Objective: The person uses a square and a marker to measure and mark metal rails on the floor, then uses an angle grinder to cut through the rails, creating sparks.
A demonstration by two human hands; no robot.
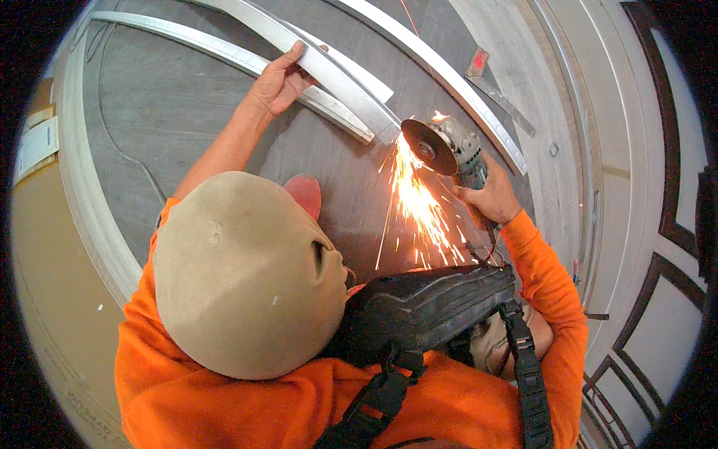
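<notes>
My left hand [283, 81] grips a long silver metal channel [345, 84], thumb on top and fingers around its edge. At the channel's near end, my right hand [493, 193] holds an angle grinder [468, 153] by its body. The grinder's dark disc [429, 147] meets the channel's end, and bright orange sparks [417, 196] stream down from there toward me. Under the held channel lies a second metal profile [340, 114], its end sticking out below. A pale flat strip [378, 87] shows just beyond the held channel.
Another long white rail [456, 82] lies to the right, beside a flat metal square [508, 108] with a red part. A cable [123, 150] runs over the grey floor at left, near brown cardboard [52, 247]. My beige-clad knee [247, 277] and black bag [426, 307] fill the foreground.
</notes>
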